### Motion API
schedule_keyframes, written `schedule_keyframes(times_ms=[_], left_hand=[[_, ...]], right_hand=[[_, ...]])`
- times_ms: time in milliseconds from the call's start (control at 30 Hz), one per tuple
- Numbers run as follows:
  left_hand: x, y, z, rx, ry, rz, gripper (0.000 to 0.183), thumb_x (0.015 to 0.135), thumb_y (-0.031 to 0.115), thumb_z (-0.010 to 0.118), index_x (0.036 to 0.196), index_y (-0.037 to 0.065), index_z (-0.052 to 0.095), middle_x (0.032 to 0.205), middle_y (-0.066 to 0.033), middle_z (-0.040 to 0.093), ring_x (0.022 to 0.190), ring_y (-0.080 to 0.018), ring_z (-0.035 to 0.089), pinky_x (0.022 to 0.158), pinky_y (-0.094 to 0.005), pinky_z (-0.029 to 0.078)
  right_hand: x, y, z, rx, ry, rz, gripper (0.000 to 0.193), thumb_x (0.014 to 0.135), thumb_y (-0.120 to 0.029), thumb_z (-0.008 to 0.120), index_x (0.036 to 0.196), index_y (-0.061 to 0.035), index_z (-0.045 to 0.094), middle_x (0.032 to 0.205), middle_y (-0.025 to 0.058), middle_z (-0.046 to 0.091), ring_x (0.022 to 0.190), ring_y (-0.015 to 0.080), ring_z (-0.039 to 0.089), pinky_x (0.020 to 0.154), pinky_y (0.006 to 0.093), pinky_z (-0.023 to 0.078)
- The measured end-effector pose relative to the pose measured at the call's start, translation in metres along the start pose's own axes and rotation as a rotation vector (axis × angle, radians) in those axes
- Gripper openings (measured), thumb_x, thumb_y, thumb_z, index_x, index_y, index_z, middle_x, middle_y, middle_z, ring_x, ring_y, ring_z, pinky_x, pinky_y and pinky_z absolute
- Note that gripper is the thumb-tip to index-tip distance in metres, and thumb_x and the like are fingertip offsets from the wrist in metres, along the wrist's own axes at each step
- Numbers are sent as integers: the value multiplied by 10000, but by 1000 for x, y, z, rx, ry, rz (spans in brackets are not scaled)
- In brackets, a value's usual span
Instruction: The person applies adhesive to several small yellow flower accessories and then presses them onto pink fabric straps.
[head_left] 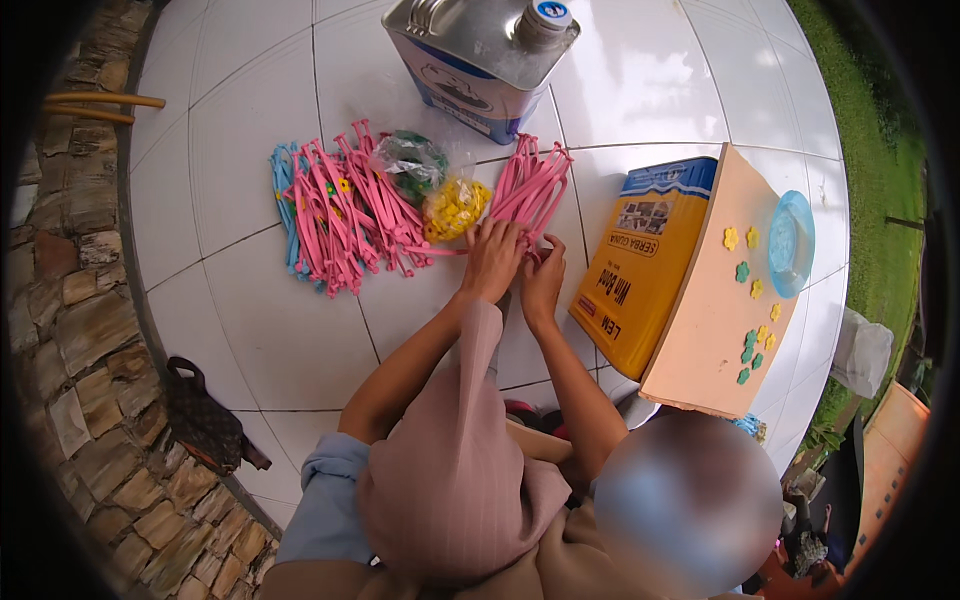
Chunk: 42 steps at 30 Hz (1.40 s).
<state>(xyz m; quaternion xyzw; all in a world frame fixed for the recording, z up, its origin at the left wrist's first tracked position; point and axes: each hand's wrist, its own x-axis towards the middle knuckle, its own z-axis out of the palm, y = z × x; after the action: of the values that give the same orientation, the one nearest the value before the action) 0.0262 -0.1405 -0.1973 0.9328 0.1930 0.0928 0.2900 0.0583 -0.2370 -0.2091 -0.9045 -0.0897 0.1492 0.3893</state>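
Both hands are together over the white tiles, at the near end of a small bundle of pink plastic strips (530,190) with knobbed ends. My left hand (492,258) lies over the near ends, its fingers curled onto them. Close against it, my right hand (543,283) bends its thumb and fingers around the ends on the right side; the fingertips are partly hidden. Left of the hands lies a larger heap of pink strips (340,215), with light blue strips (283,200) beside it. Small yellow pieces (457,207) and a clear bag with green pieces (412,162) sit between heap and bundle.
A metal can (480,75) stands beyond the bundle. To the right are a yellow can (640,260) and a peach board (705,330) bearing yellow and green flower pieces and a blue dish (790,245). A brown bag (205,420) lies left by the stone paving.
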Motion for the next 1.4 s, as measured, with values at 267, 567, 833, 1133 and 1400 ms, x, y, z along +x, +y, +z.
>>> schedule_keyframes(times_ms=[267,567,833,1133,1400], left_hand=[[18,22,-76,-845,477,-60,182,834,12,554,1016,21,547,947,-74,541,771,-149,546,621,-252,460],[13,-63,-191,-831,1048,-320,259,904,90,483,1143,6,428,1018,-82,538,949,-125,523,785,-251,441],[15,-84,-172,-242,882,-453,267,866,75,498,1123,3,485,1119,-134,511,1101,-282,449,959,-381,326],[60,11,-29,-568,98,-33,271,815,26,520,1086,17,509,1037,-144,507,1018,-300,507,901,-366,411],[74,-6,14,-302,46,-99,238,776,99,580,999,31,535,965,-119,530,932,-279,502,818,-386,414]], right_hand=[[1,-99,-35,476,77,-353,494,755,38,620,1184,-22,383,953,108,512,790,167,538,671,265,449],[4,-225,54,646,-522,-709,320,757,68,571,1051,2,462,978,138,478,797,238,558,692,311,469],[25,-189,59,483,-438,-719,229,798,62,490,1017,-2,507,1029,147,523,880,249,578,743,322,475],[66,-41,0,427,174,30,198,840,-3,503,1038,1,489,991,108,560,822,163,559,726,285,465],[69,-46,5,430,114,224,270,869,-68,480,1130,-25,424,967,123,581,883,204,566,764,317,454]])
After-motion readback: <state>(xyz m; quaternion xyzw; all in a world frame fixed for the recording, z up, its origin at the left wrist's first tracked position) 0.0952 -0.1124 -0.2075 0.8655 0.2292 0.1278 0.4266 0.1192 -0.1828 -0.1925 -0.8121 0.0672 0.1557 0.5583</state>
